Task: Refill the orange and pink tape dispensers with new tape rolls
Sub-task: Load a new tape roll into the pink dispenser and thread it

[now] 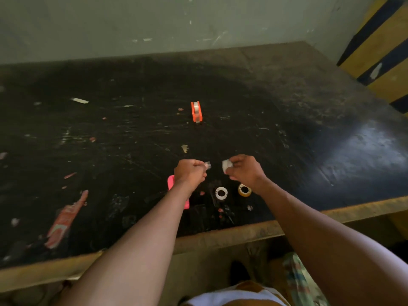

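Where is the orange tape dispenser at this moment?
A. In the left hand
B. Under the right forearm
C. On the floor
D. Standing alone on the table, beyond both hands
D: the orange tape dispenser stands by itself on the dark table, well beyond the left hand and right hand.

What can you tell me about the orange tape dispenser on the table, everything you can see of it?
The orange tape dispenser looks like small bright plastic and stands upright on the dark, scuffed table, well beyond both hands. A pale, whitish tape roll sits in its far end, between the two side walls. Its near end narrows to a small light tip, probably the cutter. Nothing but the table touches it. Finer detail is too small to tell.
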